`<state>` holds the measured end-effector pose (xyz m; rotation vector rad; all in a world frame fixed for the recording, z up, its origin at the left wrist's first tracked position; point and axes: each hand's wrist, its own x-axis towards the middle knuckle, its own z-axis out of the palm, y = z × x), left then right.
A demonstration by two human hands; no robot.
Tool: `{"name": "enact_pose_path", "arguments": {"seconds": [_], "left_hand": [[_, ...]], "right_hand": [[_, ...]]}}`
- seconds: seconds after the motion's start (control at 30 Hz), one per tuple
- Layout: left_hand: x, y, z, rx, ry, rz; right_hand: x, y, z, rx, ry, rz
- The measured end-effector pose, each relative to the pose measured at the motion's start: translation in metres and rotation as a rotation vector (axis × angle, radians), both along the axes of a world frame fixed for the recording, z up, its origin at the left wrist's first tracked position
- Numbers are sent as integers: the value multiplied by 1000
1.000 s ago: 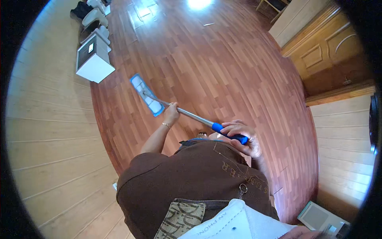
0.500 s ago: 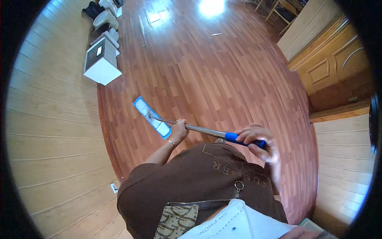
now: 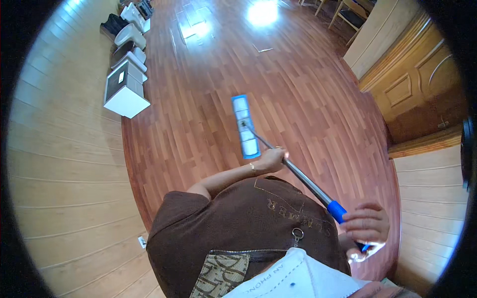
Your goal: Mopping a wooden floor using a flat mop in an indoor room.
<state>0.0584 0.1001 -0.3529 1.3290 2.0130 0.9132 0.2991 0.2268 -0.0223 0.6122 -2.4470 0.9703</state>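
A flat mop lies across the view, its long mop head (image 3: 249,143) resting on the wooden floor ahead of me, white on top with a blue fringe. The metal pole (image 3: 309,182) slants back from it toward my right side. My left hand (image 3: 272,159), with a bracelet at the wrist, is wrapped round the lower pole. At the pole's top end my right hand (image 3: 366,224) is laid over the blue handle (image 3: 336,210), fingers across it and thumb beneath. Part of that handle is hidden by the fingers.
Along the left wall stand a white cabinet (image 3: 126,98), a white toilet-like fixture (image 3: 130,36) and other pieces. On the right are a wooden door (image 3: 407,94) and, farther off, chairs (image 3: 350,16). A thin strip (image 3: 265,49) lies on the far floor.
The mop head has swung to the right and slightly forward, turning nearly lengthwise. My left hand has moved right with the pole. The right hand and handle have shifted right and nearer to me.
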Motion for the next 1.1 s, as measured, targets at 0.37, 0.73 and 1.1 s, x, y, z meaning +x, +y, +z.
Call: {"name": "enact_pose_path", "arguments": {"seconds": [0.37,0.73,1.1], "left_hand": [[18,83,24,220,86,-479],[-77,95,5,160,175,-252],[-244,56,-83,-10,247,76]], "right_hand": [[21,-36,-20,29,-29,-305],[-65,-45,-87,-376,206,-629],[-208,-45,-142,-346,-41,-384]]}}
